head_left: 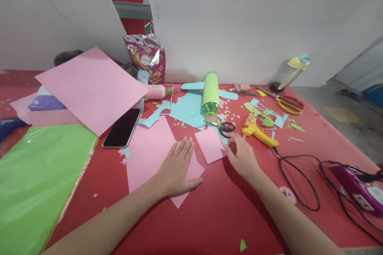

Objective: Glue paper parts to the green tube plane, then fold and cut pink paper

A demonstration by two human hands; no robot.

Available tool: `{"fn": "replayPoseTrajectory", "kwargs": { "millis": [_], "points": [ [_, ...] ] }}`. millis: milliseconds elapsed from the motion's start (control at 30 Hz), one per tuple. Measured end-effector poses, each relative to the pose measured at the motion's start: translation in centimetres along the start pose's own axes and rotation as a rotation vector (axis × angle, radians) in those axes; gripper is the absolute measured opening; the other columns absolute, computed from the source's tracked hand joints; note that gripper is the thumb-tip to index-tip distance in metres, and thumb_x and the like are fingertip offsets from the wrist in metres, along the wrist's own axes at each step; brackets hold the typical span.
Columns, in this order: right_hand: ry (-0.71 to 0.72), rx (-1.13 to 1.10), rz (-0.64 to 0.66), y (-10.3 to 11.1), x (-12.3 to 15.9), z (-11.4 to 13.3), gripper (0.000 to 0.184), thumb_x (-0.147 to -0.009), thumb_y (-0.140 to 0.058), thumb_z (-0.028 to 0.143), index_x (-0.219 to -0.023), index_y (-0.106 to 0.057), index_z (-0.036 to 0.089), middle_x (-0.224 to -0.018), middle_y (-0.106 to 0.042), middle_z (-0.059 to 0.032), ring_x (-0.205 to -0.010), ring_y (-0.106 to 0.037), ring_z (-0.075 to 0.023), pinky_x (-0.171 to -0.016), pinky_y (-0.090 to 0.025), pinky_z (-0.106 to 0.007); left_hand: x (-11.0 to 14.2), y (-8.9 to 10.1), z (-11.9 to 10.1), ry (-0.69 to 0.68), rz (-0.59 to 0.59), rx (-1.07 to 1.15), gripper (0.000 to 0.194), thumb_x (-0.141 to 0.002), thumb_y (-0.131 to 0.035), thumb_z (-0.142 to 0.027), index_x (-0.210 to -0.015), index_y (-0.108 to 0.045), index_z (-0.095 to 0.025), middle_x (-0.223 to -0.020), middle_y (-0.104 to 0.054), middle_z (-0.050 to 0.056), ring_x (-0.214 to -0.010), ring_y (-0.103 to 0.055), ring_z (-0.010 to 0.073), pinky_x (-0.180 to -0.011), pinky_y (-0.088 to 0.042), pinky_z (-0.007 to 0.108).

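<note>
My left hand (179,167) lies flat, fingers stretched out, on sheets of pink paper (149,151). A smaller piece of pink paper (209,143) rests to its right. At that piece's right edge is my right hand (243,157), its fingers bent, with a gap between thumb and forefinger. Just beyond the fingertips lies a pair of scissors (226,128) with black handles; whether they touch is unclear. Behind stands a bottle wrapped in green paper (211,89), with light blue paper (188,107) around its base.
To the right are a yellow glue gun (259,133), its cord, a purple power strip (359,191), yellow-handled scissors (289,105) and a clear bottle (287,73). A phone (122,127), large pink sheet (92,87), green pack (44,179) and snack bag (149,57) lie left. Paper scraps are scattered about.
</note>
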State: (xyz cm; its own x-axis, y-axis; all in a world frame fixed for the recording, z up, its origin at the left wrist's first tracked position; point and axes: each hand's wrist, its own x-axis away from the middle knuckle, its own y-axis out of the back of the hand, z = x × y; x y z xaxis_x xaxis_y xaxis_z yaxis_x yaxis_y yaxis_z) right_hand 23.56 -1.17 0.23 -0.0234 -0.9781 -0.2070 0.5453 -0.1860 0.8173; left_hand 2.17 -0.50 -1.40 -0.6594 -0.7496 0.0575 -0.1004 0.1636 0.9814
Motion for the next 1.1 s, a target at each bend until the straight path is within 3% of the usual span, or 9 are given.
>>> {"fn": "replayPoseTrajectory", "kwargs": {
  "millis": [100, 200, 433, 700, 900, 1100],
  "points": [
    [0.031, 0.053, -0.101, -0.6, 0.2, -0.4, 0.024, -0.077, -0.044, 0.026, -0.098, -0.05, 0.017, -0.077, -0.057, -0.0058, -0.076, -0.053, -0.021, -0.072, -0.041, -0.035, 0.1, 0.4, 0.0, -0.044, 0.015, 0.015, 0.083, -0.073, -0.04, -0.054, -0.133, -0.018, -0.001, -0.141, -0.016, 0.018, -0.13, -0.01, 0.0301, -0.104, -0.016, 0.046],
    [0.131, 0.066, -0.107, -1.1, 0.5, -0.3, 0.017, -0.079, -0.042, 0.024, -0.092, -0.051, 0.017, -0.084, -0.057, -0.0085, -0.081, -0.052, -0.022, -0.075, -0.04, -0.036, 0.0, 0.5, 0.0, -0.082, -0.016, 0.048, 0.074, -0.075, -0.041, -0.047, -0.132, -0.023, -0.003, -0.14, -0.022, 0.017, -0.129, -0.015, 0.0285, -0.104, -0.017, 0.045],
    [0.314, 0.054, 0.004, -1.8, 1.3, 1.0, 0.012, -0.081, -0.041, 0.017, -0.084, -0.053, 0.017, -0.084, -0.057, -0.0085, -0.083, -0.052, -0.0202, -0.075, -0.04, -0.035, 0.1, 0.4, 0.1, -0.202, -0.132, 0.142, 0.055, -0.077, -0.043, -0.034, -0.125, -0.037, -0.008, -0.131, -0.04, 0.014, -0.124, -0.031, 0.0239, -0.103, -0.026, 0.042],
    [0.519, -0.094, 0.119, -1.1, 1.9, 2.7, 0.02, -0.079, -0.042, 0.012, -0.098, -0.048, 0.016, -0.084, -0.06, -0.0085, -0.081, -0.051, -0.0195, -0.075, -0.041, -0.036, 0.0, -0.3, 0.3, -0.194, -0.338, 0.239, 0.037, -0.083, -0.039, -0.027, -0.117, -0.038, -0.012, -0.117, -0.055, 0.013, -0.106, -0.052, 0.0204, -0.09, -0.044, 0.034],
    [0.588, -0.149, 0.243, -0.9, 2.2, 3.3, 0.028, -0.078, -0.043, 0.01, -0.106, -0.046, 0.016, -0.096, -0.059, -0.011, -0.093, -0.05, -0.0197, -0.081, -0.043, -0.037, 0.0, -0.2, 0.3, -0.204, -0.414, 0.352, 0.041, -0.084, -0.041, -0.033, -0.119, -0.031, -0.014, -0.115, -0.056, 0.014, -0.105, -0.054, 0.0196, -0.086, -0.047, 0.033],
    [0.574, -0.226, 0.189, -1.0, 2.2, 3.1, 0.035, -0.078, -0.043, 0.011, -0.112, -0.041, 0.017, -0.101, -0.057, -0.012, -0.096, -0.05, -0.0204, -0.08, -0.045, -0.039, 0.1, -0.4, 0.4, -0.227, -0.384, 0.428, 0.049, -0.082, -0.045, -0.036, -0.122, -0.026, -0.016, -0.117, -0.053, 0.015, -0.106, -0.053, 0.0214, -0.087, -0.047, 0.035]
  ]
}}
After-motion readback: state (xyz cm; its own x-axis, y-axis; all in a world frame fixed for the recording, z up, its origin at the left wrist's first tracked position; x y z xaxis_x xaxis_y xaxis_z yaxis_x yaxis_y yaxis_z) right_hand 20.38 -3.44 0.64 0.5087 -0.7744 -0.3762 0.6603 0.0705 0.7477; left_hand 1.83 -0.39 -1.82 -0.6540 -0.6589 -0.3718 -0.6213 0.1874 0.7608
